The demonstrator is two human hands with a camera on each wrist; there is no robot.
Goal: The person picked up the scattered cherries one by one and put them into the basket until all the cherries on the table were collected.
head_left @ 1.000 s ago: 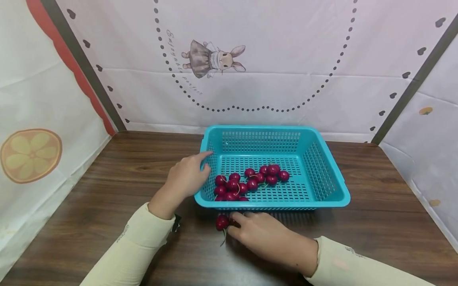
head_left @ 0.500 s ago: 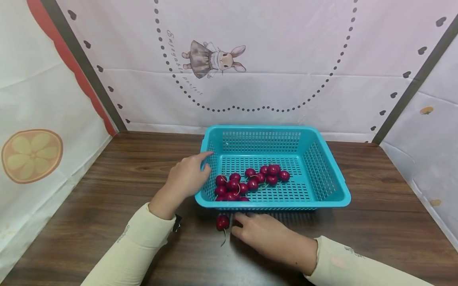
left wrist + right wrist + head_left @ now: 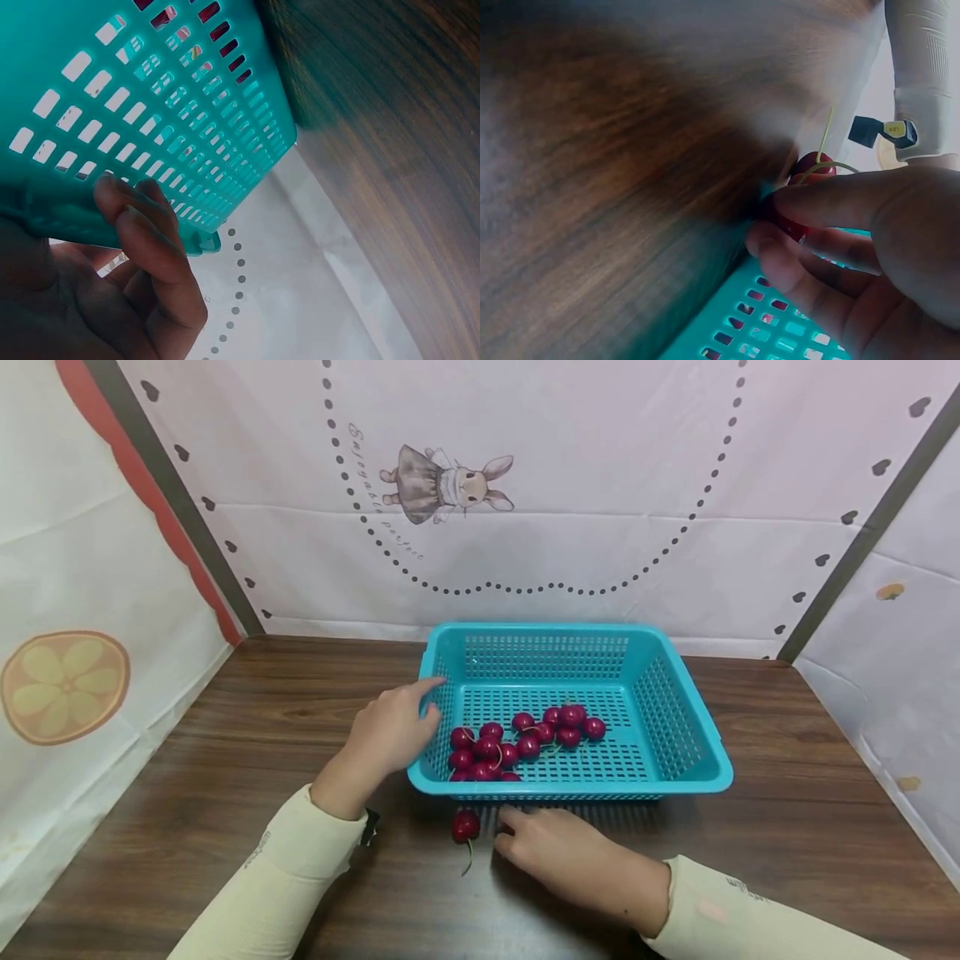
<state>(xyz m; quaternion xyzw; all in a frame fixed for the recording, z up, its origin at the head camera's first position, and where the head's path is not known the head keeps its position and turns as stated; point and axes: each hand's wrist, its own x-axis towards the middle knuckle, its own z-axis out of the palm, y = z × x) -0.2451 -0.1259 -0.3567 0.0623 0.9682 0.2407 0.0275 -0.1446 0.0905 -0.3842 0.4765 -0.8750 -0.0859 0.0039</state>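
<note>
A turquoise plastic basket (image 3: 697, 702) stands on the wooden table, with several dark red cherries (image 3: 486, 748) in its left and middle part. My left hand (image 3: 393, 727) holds the basket's left rim; in the left wrist view its bent fingers (image 3: 154, 251) lie against the outer wall. In front of the basket my right hand (image 3: 562, 852) is low at the table. The right wrist view shows a cherry (image 3: 786, 219) pinched between its thumb and fingers, mostly covered. A loose cherry (image 3: 466, 825) with a green stem lies on the table left of that hand.
A white printed cloth (image 3: 585, 460) hangs behind the table (image 3: 300, 693), and more cloth stands along the left and right sides. The basket's front wall (image 3: 555, 797) is just beyond the right hand.
My right hand has drawn slightly right, away from the loose cherry, so a wider gap shows between them. The left hand, the basket and the loose cherry stay in place.
</note>
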